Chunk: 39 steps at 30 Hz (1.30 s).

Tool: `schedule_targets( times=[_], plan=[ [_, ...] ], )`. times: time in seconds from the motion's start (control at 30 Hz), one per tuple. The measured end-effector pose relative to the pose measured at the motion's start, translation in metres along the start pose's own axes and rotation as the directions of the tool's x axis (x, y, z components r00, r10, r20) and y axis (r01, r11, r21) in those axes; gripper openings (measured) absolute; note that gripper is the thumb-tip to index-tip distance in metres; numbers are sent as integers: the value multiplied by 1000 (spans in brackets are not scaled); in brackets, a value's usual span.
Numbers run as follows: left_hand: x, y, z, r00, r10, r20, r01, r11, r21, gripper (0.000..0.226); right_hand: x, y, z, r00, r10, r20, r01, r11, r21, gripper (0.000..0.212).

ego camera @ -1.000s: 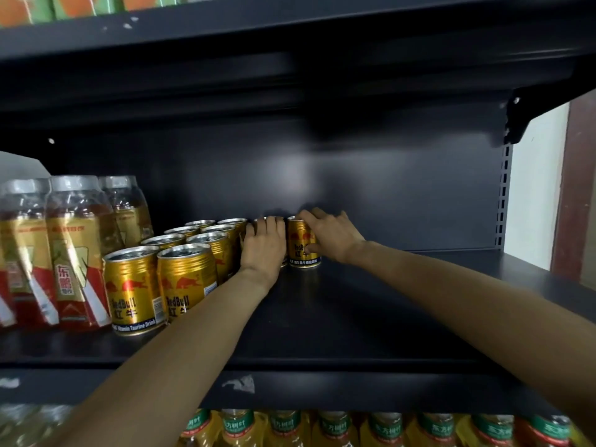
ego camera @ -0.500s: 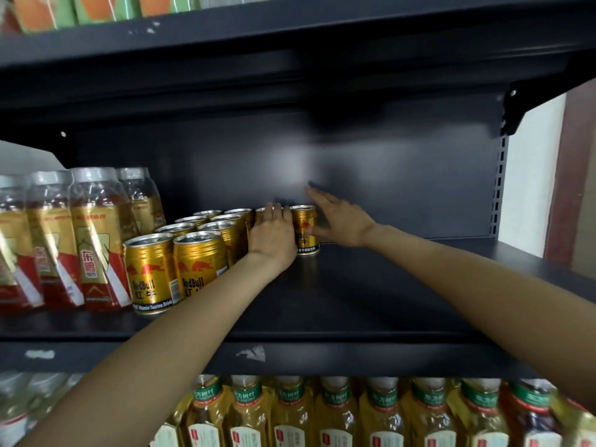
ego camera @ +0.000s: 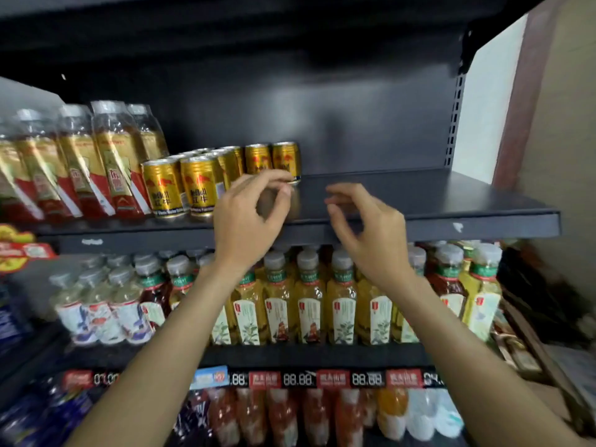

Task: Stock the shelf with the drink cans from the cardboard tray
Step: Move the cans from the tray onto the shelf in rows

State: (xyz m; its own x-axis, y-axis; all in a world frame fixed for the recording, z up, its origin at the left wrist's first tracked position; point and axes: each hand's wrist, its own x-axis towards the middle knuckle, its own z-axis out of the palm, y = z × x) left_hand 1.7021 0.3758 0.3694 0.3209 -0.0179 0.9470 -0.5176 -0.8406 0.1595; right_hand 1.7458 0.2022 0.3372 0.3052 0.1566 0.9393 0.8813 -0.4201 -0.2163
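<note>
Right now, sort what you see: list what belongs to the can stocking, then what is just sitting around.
Belongs to the job:
gold cans
dark shelf
left hand
right hand

Just sitting around:
red-and-gold bottles
yellow tea bottles
price tags

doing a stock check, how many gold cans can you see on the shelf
About 9 cans: two in front, two at the back right, and roughly five partly hidden in the rows between. More may be hidden behind them on the shelf.
</note>
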Motion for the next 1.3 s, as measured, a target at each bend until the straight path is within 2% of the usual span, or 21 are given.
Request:
schedule_targets(
  times=[0.07, 0.13, 0.23, 0.27, 0.33, 0.43, 0.5, 0.57, 0.6, 0.73, 0.83, 0.87, 0.97, 1.07, 1.17, 1.3],
  plan=[
    [-36, 15, -3, 999, -21, -41, 21, 1000, -2, 21, -42, -11, -8, 1000, 10, 6, -10, 1000, 6, 21],
    [-74, 28, -7, 998, -55, -25, 56, 998, 27, 22, -87, -18, -15, 996, 45, 74, -45, 999, 2, 20],
    [-138, 41, -15, 968, -189, 168, 179, 981, 76, 24, -156, -20, -25, 939, 158, 307, -165, 986, -3, 23],
    [-160, 43, -18, 926, -262, 271, 241, 964, 108, 24, -178, -19, -28, 898, 192, 397, -201, 979, -18, 24],
    [-203, 47, -23, 794, -420, 440, 363, 907, 211, 20, -221, -16, -33, 795, 245, 555, -254, 965, -63, 27],
    [-264, 54, -28, 626, -579, 522, 491, 813, 312, 14, -275, -16, -40, 634, 322, 703, -318, 937, -142, 27],
    [-297, 60, -33, 482, -661, 575, 581, 733, 354, 15, -308, -17, -42, 502, 365, 784, -383, 907, -176, 30],
    [-330, 65, -35, 354, -693, 628, 591, 686, 424, 19, -336, -20, -44, 389, 378, 840, -401, 890, -215, 34],
    [-347, 66, -34, 309, -694, 650, 597, 674, 435, 21, -349, -21, -45, 356, 382, 853, -383, 892, -240, 35],
    [-398, 76, -22, 178, -619, 765, 531, 715, 455, 41, -387, -26, -59, 172, 430, 886, -339, 871, -357, 58],
    [-407, 85, -6, 230, -535, 813, 444, 801, 401, 54, -399, -26, -76, 155, 461, 874, -349, 853, -388, 76],
    [-407, 87, 1, 211, -494, 843, 432, 821, 373, 59, -401, -27, -82, 130, 477, 869, -315, 851, -420, 82],
    [-407, 86, 22, 42, -362, 931, 394, 863, 317, 74, -408, -34, -89, 78, 550, 832, -179, 828, -531, 99],
    [-402, 84, 37, -34, -233, 972, 281, 931, 233, 80, -417, -37, -86, 87, 591, 802, -151, 803, -576, 98],
    [-402, 82, 45, -51, -183, 982, 256, 948, 190, 74, -422, -34, -82, 139, 634, 761, -232, 768, -597, 81],
    [-407, 76, 50, -22, -172, 985, 342, 924, 169, 67, -424, -32, -82, 179, 701, 691, -488, 673, -556, 74]
  ],
)
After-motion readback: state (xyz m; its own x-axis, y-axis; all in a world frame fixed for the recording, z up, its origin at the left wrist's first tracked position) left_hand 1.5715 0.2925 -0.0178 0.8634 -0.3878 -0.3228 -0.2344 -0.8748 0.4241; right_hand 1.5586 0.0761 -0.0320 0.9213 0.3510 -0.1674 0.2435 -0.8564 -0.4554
